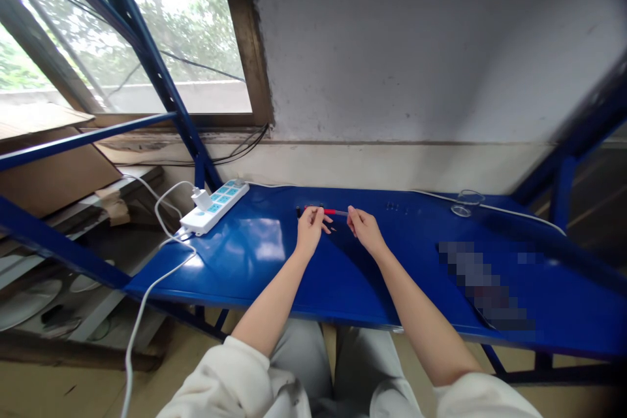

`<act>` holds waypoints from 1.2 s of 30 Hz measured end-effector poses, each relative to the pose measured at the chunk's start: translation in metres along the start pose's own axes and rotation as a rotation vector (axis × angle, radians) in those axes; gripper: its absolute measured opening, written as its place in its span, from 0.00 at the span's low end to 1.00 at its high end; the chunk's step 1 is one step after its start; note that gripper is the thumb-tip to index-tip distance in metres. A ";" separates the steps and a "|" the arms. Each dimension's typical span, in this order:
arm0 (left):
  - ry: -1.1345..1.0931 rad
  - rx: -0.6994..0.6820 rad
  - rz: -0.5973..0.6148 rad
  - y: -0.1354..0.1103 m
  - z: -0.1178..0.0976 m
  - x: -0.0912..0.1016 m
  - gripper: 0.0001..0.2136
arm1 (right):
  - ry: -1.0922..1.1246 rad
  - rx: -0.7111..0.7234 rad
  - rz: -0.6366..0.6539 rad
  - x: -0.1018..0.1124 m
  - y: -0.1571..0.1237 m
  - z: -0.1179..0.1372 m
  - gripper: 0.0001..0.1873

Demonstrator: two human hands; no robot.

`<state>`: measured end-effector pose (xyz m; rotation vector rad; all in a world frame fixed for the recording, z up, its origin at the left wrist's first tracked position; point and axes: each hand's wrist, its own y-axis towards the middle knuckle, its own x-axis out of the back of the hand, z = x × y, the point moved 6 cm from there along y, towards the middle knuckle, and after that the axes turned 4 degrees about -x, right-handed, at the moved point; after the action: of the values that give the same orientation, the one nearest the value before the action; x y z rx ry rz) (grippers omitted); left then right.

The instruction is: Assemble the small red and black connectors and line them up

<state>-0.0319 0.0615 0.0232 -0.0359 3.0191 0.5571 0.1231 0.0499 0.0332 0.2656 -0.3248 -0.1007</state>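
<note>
Left hand [308, 230]: grasps the red pen [331, 211] toward its dark end, thumb and forefinger pinched together, the other fingers loosely spread.
Right hand [365, 230]: nearly closed, thumb and fingertips appearing to pinch the clear end; fine contact is too small to tell.
Red pen: between the two hands, its long axis running left to right, across the forearms; the dark tip pokes out past the left hand, and red and clear parts show in the gap. Neither hand is nearer, as each is at one end.
Counter [323, 290]: blue and glossy, below the hands; any gap under the pen is unclear.
Power strip [215, 208]: left of the left hand, well apart, with a white plug [200, 198] in it.
Clear round item [460, 211]: far right, near the wall.
Dark item [484, 290]: right of the right forearm, pixelated.
</note>
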 end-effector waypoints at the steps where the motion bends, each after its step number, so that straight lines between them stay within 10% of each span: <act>1: -0.010 0.005 -0.032 0.001 0.000 0.003 0.15 | 0.017 -0.002 -0.023 0.003 0.001 0.000 0.25; 25: 0.087 -0.005 0.230 -0.004 0.001 -0.014 0.12 | 0.010 0.011 0.328 -0.030 -0.003 -0.010 0.15; 36: 0.734 -0.300 0.312 -0.017 -0.013 -0.022 0.09 | -0.428 -0.010 -0.095 0.030 0.058 -0.055 0.10</act>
<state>-0.0103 0.0409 0.0310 0.2803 3.6226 1.2699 0.1727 0.1146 0.0084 0.2488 -0.7366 -0.2537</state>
